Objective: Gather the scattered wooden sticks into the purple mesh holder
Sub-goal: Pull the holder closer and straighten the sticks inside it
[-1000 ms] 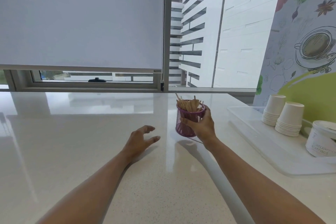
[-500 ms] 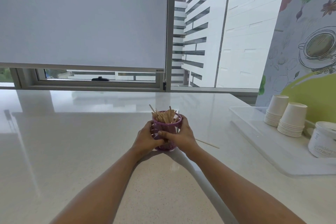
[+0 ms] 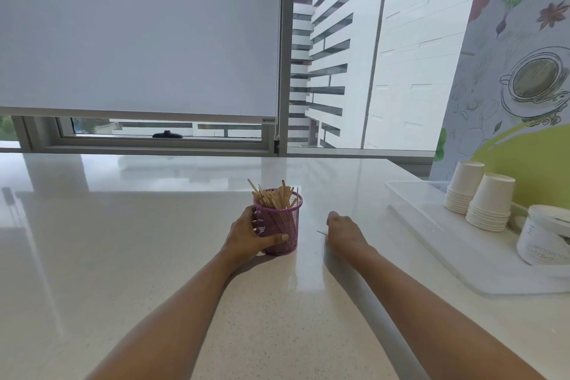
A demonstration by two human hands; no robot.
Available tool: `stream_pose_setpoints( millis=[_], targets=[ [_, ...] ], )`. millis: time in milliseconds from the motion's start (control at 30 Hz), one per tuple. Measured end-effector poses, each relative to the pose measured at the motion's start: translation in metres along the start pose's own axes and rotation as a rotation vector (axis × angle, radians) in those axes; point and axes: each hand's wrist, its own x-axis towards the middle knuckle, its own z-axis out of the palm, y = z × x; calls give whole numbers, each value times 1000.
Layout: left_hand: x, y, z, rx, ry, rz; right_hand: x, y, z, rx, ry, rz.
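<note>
A round purple wire-mesh holder (image 3: 282, 225) is seen standing upright on the pale speckled stone counter (image 3: 123, 241), near the middle of the view. It is filled with a bundle of thin flat wooden sticks (image 3: 274, 196), whose tops fan out above the rim.

The holder is gripped from its left side by the left hand (image 3: 245, 239). The thumb (image 3: 276, 238) is laid across the near wall low down, and the fingers (image 3: 250, 214) are curled round the far-left wall. The bare left forearm is stretched forward from the lower left, with the wrist close to the counter.

The right hand (image 3: 344, 233) is held down on the counter just to the right of the holder and apart from it. Its knuckles are turned up and its fingers are bent downward, so the tips are hidden. The end of one thin loose stick (image 3: 320, 232) is seen on the counter, poking out from under the left edge of this hand. Whether that stick is pinched or merely covered cannot be told. The right forearm is extended forward from the lower right.

At the right, a clear plastic tray (image 3: 431, 241) is set on the counter. Two stacks of white paper cups (image 3: 490, 203) and a white lidded tub (image 3: 543, 237) are placed on it.
</note>
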Motion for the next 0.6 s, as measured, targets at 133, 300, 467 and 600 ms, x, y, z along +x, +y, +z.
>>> stream_pose_setpoints(
  millis=[133, 300, 467, 600],
  targets=[
    [-1, 0, 1, -3, -1, 0, -3, 1, 4, -215, 72, -68],
    [-1, 0, 0, -22, -1, -2, 0, -2, 1, -327, 111, -130],
    [-1, 0, 0, -30, -6, -7, 6, -4, -5, -178, 82, -21],
    [-1, 0, 0, -41, -16, -14, 14, -7, -16, 147, 298, -2]
  ],
)
